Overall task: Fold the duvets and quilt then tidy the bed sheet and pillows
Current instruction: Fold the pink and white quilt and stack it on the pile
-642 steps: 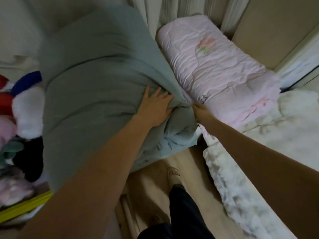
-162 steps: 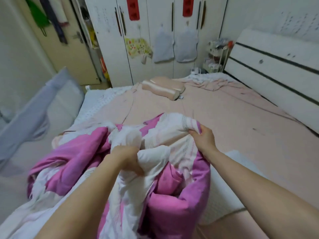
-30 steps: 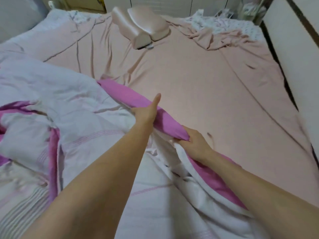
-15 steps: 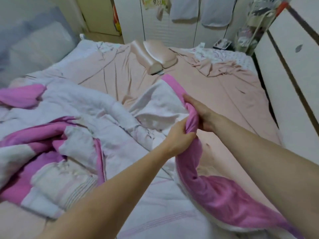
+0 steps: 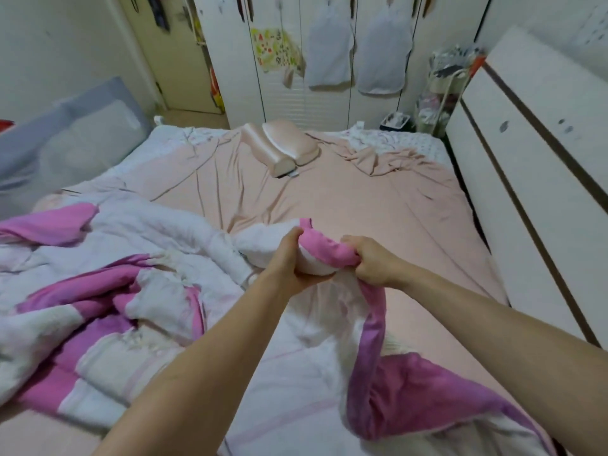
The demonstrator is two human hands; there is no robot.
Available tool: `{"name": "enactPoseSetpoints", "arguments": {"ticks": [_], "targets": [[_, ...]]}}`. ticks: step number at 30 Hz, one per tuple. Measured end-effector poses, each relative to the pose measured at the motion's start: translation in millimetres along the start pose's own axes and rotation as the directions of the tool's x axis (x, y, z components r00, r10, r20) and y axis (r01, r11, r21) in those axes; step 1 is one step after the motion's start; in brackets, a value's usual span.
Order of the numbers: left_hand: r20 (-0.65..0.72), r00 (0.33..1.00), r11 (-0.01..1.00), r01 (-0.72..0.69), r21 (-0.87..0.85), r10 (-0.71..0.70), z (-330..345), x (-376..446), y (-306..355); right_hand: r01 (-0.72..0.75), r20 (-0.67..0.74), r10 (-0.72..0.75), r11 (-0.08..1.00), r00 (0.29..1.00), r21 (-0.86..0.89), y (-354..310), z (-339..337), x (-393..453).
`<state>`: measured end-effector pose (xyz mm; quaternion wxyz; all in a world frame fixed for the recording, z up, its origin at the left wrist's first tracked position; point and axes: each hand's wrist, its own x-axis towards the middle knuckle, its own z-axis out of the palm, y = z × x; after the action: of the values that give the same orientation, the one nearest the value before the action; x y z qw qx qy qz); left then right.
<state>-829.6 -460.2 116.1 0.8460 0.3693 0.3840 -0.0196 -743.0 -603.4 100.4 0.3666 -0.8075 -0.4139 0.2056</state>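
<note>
The bed (image 5: 378, 205) is covered by a smooth salmon-pink bed sheet (image 5: 329, 199), creased in long shallow folds and bunched into soft ridges at its far right corner; a white headboard (image 5: 526, 166) with dark horizontal lines is seen along the right side, and white wardrobe doors (image 5: 329, 103) with pale cloth bags hung on them stand beyond the far end. A puffy duvet (image 5: 131, 291), white with magenta-pink panels and faint pink stripes, is heaped in rumpled mounds over the near left part of the bed, its pink border trailing down at the near right. A contoured, satin-covered pillow (image 5: 286, 149), beige and glossy, lies on the sheet near the far end, well apart from the duvet. A thick rolled edge of the duvet is held up over the middle of the bed; it is gripped from below by the left hand (image 5: 289, 261), fingers curled round the white padding; just beside it, the pink border is clenched in the right hand (image 5: 368, 261), fingers closed tightly on the fabric.
</note>
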Motion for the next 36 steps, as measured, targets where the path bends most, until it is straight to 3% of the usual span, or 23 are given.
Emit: {"name": "enactPoseSetpoints", "arguments": {"ticks": [2, 4, 7, 8, 12, 14, 18, 20, 21, 23, 26, 28, 33, 36], "targets": [[-0.002, 0.997, 0.997, -0.079, 0.013, 0.079, 17.2, -3.5, -5.3, -0.025, -0.076, 0.035, 0.992, 0.997, 0.121, 6.4, -12.4, -14.9], [0.042, 0.991, 0.988, -0.133, 0.073, 0.13, 33.4, -7.0, -6.7, -0.126, -0.021, 0.149, 0.894, 0.989, 0.43, 12.3, -24.0, -36.1], [0.169, 0.971, 0.981, -0.182, 0.07, 0.168, 60.1, -5.9, -15.3, -0.266, 0.176, 0.219, 0.507, 0.96, 0.819, 39.7, -24.9, -75.1], [0.207, 0.962, 0.981, -0.191, 0.039, 0.179, 67.5, -3.4, -19.0, -0.312, 0.22, 0.251, 0.429, 0.943, 0.847, 52.3, -16.9, -83.5], [0.286, 0.936, 0.976, -0.172, -0.133, 0.204, 91.4, 29.1, -40.8, -0.518, 0.341, 0.439, 0.392, 0.832, 0.76, 86.8, 44.2, -99.1], [0.248, 0.948, 0.976, -0.167, -0.142, 0.198, 95.3, 52.8, -56.2, -0.516, 0.208, 0.626, 0.363, 0.752, 0.776, 104.1, 65.4, -90.3], [0.058, 0.993, 0.989, -0.11, 0.096, 0.105, 87.4, 96.8, -93.3, -0.358, -0.212, 0.836, 0.427, 0.507, 0.83, 163.7, 46.0, -50.6], [-0.044, 0.995, 0.97, -0.073, 0.233, 0.086, 83.5, 108.7, -110.0, -0.205, -0.445, 0.814, 0.54, 0.374, 0.816, 191.1, 2.7, -39.0], [-0.077, 0.993, 0.95, -0.059, 0.306, 0.086, 84.7, 114.4, -119.4, -0.198, -0.547, 0.768, 0.624, 0.333, 0.756, 201.1, -22.8, -36.7], [-0.115, 0.986, 0.882, -0.053, 0.468, 0.12, 97.2, 125.8, -138.0, -0.248, -0.684, 0.655, 0.755, 0.32, 0.607, 216.8, -62.2, -31.4], [-0.031, 0.974, 0.782, -0.162, 0.602, 0.226, 142.5, 145.5, -146.0, -0.232, -0.78, 0.544, 0.838, 0.309, 0.493, 225.7, -105.1, -17.5], [0.053, 0.96, 0.704, -0.238, 0.669, 0.275, 180.3, 164.7, -140.8, -0.2, -0.822, 0.513, 0.857, 0.248, 0.475, 229.4, -136.2, -9.9], [0.331, 0.922, 0.609, -0.381, 0.696, 0.2, 265.7, 198.7, -137.1, -0.125, -0.838, 0.543, 0.836, 0.049, 0.534, 262.3, -206.9, -13.5], [0.461, 0.866, 0.657, -0.462, 0.596, 0.191, 305.4, 212.6, -125.4, -0.159, -0.826, 0.56, 0.823, 0.069, 0.545, 297.5, -220.3, -16.3]]}}
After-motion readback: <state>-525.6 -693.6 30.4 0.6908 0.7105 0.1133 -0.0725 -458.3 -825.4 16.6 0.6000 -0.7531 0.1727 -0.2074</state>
